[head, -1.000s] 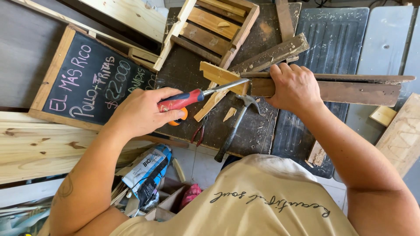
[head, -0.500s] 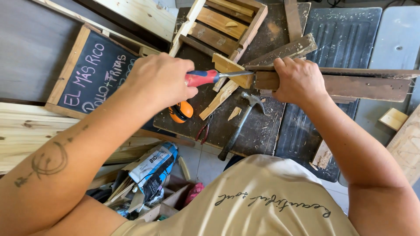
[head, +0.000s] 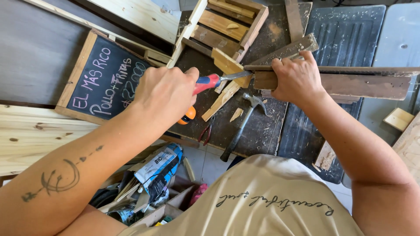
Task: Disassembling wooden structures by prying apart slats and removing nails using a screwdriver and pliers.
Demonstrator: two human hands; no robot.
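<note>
The left hand [head: 164,94] has its fingers wrapped round a red-handled screwdriver [head: 218,79], tip wedged into the dark plank [head: 350,83] that the right hand [head: 297,81] clamps; a slipping tip could jab that hand

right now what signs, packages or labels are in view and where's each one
Chalkboard sign: left of the left hand, tilted rectangle, black with white chalk writing, pale wood frame.
Bag: lower centre among clutter below the bench, crumpled, white, blue and black print.
</note>
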